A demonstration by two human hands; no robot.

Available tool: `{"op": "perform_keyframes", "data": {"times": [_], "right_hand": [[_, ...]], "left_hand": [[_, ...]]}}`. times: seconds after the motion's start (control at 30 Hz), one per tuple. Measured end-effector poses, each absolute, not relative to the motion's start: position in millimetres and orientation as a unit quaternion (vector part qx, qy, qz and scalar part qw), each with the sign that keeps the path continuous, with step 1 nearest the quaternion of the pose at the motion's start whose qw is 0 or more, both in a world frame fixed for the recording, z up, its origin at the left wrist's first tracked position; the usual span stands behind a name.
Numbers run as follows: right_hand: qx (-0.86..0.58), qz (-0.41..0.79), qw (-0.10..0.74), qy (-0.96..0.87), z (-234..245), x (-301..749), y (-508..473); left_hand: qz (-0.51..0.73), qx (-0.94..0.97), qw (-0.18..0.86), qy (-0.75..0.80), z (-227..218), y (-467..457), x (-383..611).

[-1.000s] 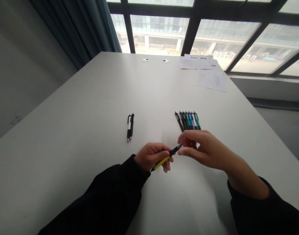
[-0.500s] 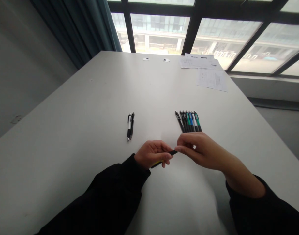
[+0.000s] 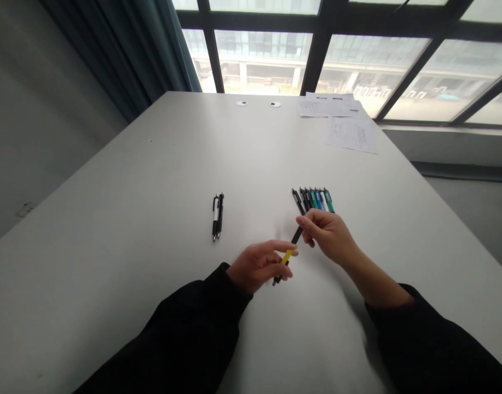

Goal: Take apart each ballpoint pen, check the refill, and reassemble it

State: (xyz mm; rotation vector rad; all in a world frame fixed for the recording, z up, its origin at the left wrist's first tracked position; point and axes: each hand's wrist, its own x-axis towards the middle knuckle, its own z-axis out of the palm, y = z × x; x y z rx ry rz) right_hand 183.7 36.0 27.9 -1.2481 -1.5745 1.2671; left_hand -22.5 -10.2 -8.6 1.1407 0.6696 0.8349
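1. Left hand (image 3: 259, 267): closed, fingers curled round the yellow section of a yellow-and-black pen (image 3: 288, 255), thumb lying along the barrel.
2. Right hand (image 3: 327, 235): closed to a pinch, thumb and fingertips gripping the dark upper barrel of the same pen. Both hands thus share one pen, a short way apart along its length.
3. Position of the pen: slanted between the hands and apparently lifted above the white table (image 3: 111, 230). Its lower dark end projects beyond the left hand, and its upper end points toward the row of pens.
4. Handling note: a smooth, slim barrel is probably held most securely with the fingertips, with the two grips kept apart so that the pen cannot pivot. Keeping its upper end raised should prevent it from knocking the nearby row.
5. Row of pens (image 3: 312, 200): about seven retractable pens with black, green, blue and white barrels, lying side by side on the table, just beyond the right hand.
6. Pair of pens (image 3: 218, 216): one black-and-white and one black, lying close together left of the hands.
7. Far end of the table: loose printed papers (image 3: 351, 134) and two round white discs (image 3: 258, 103), below a large window (image 3: 263, 60).
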Motion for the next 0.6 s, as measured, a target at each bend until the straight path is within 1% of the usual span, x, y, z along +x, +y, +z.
{"op": "perform_keyframes", "data": {"times": [0.07,0.17,0.27,0.33,0.43,0.6], "right_hand": [[-0.507,0.493,0.41,-0.576,17.1,179.2,36.1],[-0.501,0.535,0.432,-0.526,3.4,173.1,33.0],[-0.453,0.62,0.408,-0.494,-7.2,171.7,29.0],[-0.425,0.65,0.387,-0.497,-11.1,173.1,27.2],[-0.416,0.651,0.367,-0.519,-11.1,175.0,26.1],[-0.426,0.614,0.337,-0.572,-5.1,173.8,26.4]], "left_hand": [[0.312,0.581,0.689,0.299,-11.2,-12.0,-23.3],[0.283,0.618,0.672,0.292,-14.3,-12.8,-24.4],[0.28,0.619,0.68,0.274,-14.7,-12.8,-25.3],[0.279,0.623,0.679,0.269,-14.0,-13.5,-25.8],[0.27,0.633,0.671,0.275,-13.7,-15.8,-25.8],[0.272,0.646,0.654,0.282,-17.4,-20.7,-24.5]]}}
